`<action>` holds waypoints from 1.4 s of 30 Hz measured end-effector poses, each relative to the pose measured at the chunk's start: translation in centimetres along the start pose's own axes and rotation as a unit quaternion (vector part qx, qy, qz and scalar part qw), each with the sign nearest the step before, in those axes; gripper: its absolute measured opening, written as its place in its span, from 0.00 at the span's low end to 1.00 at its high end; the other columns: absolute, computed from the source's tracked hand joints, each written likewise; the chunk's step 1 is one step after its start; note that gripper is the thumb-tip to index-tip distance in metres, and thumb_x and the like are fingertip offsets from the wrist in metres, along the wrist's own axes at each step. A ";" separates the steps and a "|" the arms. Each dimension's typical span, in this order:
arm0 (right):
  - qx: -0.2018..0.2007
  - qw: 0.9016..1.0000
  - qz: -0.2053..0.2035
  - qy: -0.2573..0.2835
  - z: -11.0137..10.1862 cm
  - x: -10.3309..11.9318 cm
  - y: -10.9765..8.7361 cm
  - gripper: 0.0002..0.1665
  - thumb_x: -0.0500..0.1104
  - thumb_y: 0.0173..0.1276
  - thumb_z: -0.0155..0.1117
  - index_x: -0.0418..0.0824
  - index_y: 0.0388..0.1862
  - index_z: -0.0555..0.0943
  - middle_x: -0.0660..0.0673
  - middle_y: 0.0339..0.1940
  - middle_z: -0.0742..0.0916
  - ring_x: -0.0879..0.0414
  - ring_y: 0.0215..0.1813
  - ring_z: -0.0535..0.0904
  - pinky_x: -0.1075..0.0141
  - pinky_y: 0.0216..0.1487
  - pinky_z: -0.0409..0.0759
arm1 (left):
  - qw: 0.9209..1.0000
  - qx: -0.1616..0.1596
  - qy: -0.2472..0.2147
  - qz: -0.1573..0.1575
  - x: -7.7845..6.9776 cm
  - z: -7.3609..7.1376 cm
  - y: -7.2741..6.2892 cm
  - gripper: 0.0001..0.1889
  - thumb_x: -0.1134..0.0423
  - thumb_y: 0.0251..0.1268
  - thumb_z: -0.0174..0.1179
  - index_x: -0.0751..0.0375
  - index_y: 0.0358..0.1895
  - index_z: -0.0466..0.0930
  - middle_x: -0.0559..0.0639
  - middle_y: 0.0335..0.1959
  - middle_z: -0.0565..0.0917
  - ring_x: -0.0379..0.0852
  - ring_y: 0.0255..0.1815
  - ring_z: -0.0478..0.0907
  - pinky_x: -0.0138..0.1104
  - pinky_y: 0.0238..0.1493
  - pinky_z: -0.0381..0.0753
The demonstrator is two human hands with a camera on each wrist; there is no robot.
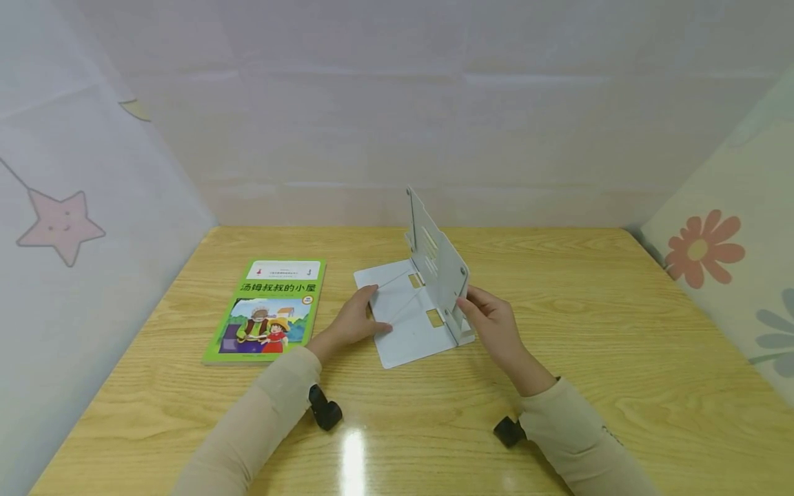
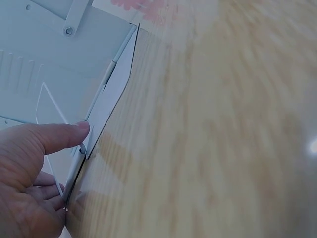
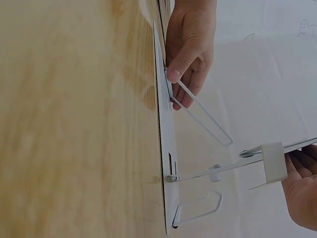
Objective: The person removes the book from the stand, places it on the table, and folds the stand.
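Note:
A white metal book stand (image 1: 406, 337) sits on the table, its flat base down and its slotted panel (image 1: 443, 262) raised upright. My left hand (image 1: 355, 318) holds the left side of the base; in the left wrist view its thumb (image 2: 64, 136) lies over the edge beside a thin wire. At the panel's near edge, my right hand (image 1: 493, 320) grips with the thumb on the front side and the fingers behind. In the right wrist view a bent wire prop (image 3: 205, 110) slants up from the base by the left hand; the right hand (image 3: 302, 193) is partly cut off.
Left of the stand lies a green-bordered picture book (image 1: 267, 313), cover up. The wooden table (image 1: 589, 310) extends to pale cloth walls at the back and sides. A black wrist camera (image 1: 324, 408) sits on the left sleeve, another (image 1: 510, 432) on the right.

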State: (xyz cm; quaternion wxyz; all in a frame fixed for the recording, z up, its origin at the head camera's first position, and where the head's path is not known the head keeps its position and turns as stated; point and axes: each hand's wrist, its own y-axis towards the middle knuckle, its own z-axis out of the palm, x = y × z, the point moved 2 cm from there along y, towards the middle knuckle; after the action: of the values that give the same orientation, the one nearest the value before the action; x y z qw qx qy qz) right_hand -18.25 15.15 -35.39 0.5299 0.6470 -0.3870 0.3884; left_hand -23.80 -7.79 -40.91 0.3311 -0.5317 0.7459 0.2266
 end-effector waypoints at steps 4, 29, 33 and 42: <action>0.001 1.000 0.000 0.003 -0.1 0.0 0.0 0.18 0.32 0.63 0.50 0.22 0.50 0.69 0.30 0.47 0.76 0.52 0.47 0.75 0.71 0.44 0.73 | 1.000 0.000 0.005 0.002 -0.1 0.0 0.0 0.43 0.59 0.45 0.66 0.70 0.62 0.52 0.62 0.62 0.57 0.54 0.62 0.52 0.41 0.61 0.52; 0.003 1.000 -0.005 -0.007 0.0 0.2 0.0 0.17 0.31 0.63 0.50 0.22 0.49 0.70 0.31 0.46 0.77 0.47 0.47 0.74 0.70 0.44 0.74 | 0.999 0.008 0.043 0.019 0.0 0.5 -0.1 0.41 0.58 0.48 0.63 0.71 0.63 0.51 0.62 0.64 0.54 0.54 0.64 0.47 0.40 0.62 0.48; 0.001 1.000 -0.007 -0.009 0.2 0.3 0.0 0.16 0.31 0.62 0.51 0.22 0.48 0.71 0.31 0.46 0.77 0.47 0.48 0.73 0.70 0.45 0.73 | 0.999 0.008 0.045 0.021 0.0 0.4 -0.2 0.41 0.58 0.48 0.63 0.71 0.63 0.51 0.62 0.64 0.53 0.55 0.64 0.47 0.40 0.62 0.48; 0.017 1.000 0.001 -0.011 0.9 0.5 -0.1 0.17 0.32 0.61 0.52 0.23 0.49 0.71 0.33 0.48 0.76 0.47 0.50 0.72 0.71 0.45 0.73 | 0.999 0.007 0.039 0.025 0.0 0.4 -0.2 0.41 0.57 0.48 0.63 0.71 0.63 0.51 0.63 0.63 0.54 0.55 0.64 0.48 0.41 0.62 0.49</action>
State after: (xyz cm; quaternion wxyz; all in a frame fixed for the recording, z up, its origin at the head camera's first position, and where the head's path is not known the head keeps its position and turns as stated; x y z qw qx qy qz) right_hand -17.92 14.20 -35.07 0.5140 0.6597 -0.3870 0.3884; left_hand -23.52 -7.64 -41.20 0.2999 -0.5192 0.7728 0.2080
